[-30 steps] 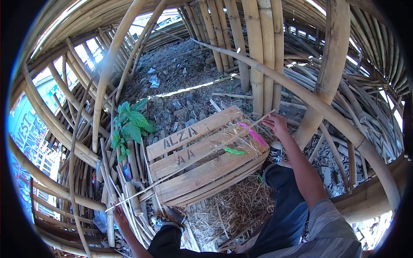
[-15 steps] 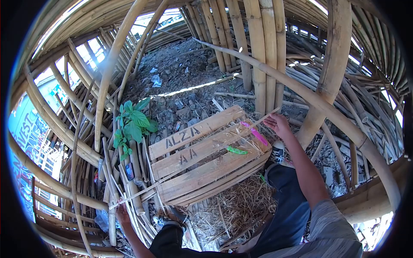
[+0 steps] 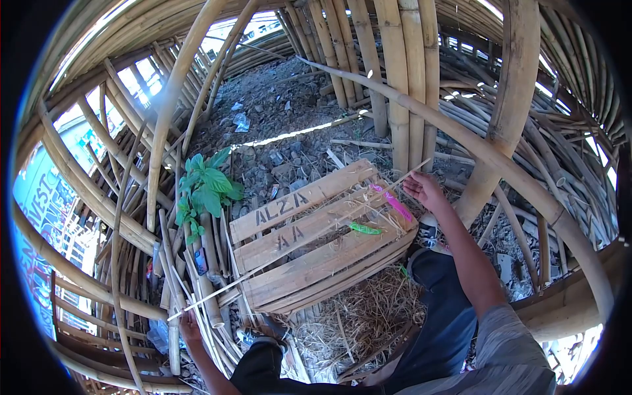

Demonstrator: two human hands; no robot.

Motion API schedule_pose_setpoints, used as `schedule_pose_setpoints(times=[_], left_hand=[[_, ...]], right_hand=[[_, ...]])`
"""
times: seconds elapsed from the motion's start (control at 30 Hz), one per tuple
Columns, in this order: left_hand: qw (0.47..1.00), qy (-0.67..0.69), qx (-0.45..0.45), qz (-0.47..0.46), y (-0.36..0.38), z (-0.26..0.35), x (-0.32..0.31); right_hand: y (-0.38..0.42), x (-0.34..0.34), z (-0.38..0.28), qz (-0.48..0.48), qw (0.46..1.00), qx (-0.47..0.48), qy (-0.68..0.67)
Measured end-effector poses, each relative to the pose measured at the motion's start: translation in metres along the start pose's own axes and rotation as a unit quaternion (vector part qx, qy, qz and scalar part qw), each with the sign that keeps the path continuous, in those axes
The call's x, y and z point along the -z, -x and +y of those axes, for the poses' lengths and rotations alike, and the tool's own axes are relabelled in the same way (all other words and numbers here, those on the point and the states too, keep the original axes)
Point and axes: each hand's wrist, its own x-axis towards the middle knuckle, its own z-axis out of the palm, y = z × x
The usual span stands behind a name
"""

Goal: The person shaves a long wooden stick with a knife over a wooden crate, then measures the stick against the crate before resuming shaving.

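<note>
- Slanting up from the far left, a thin bamboo strip (image 3: pixel 214 295) spans the gap between your two hands; the step in hand looks to be holding it out across the crate, and the next move seems to call for both ends under even control, lest so slender a length bow or slip.
- At its lower end, your left hand (image 3: pixel 191 328) has its fingers pinched together on the strip, the tip poking out past them.
- Beyond that hand, a leafy green plant (image 3: pixel 207 184) stands among bamboo poles.
- At centre, the slatted wooden crate (image 3: pixel 322 260), stencilled "ALZA", sits before you; whether the strip touches its slats, you cannot tell from here.
- Below the crate, dry straw (image 3: pixel 368 319) lies heaped beside your leg.
- Toward the crate's right end, a bright green piece (image 3: pixel 365 228) shows near a pink one (image 3: pixel 397 207).
- At far right, your right hand (image 3: pixel 422 189) has its fingertips closed on the strip's upper end, the other fingers loosely curled and slightly apart.
</note>
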Motion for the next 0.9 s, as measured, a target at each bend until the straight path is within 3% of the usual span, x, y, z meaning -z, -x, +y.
schedule_pose_setpoints(times=[0.4,0.47,0.73,0.9], left_hand=[[1.0,0.011,0.009,0.008,0.0,-0.003,0.001],[0.998,0.023,0.008,0.064,0.002,-0.003,-0.004],[0.997,0.052,-0.05,-0.01,0.007,-0.004,-0.002],[0.997,0.051,-0.053,0.028,0.011,-0.002,-0.019]], right_hand=[[-0.001,0.002,0.0,0.011,1.0,0.002,0.015],[0.0,0.001,0.0,0.014,1.0,0.0,0.024],[-0.003,0.0,0.007,-0.008,1.0,-0.005,0.025],[0.003,-0.01,0.007,-0.041,0.997,-0.009,0.057]])
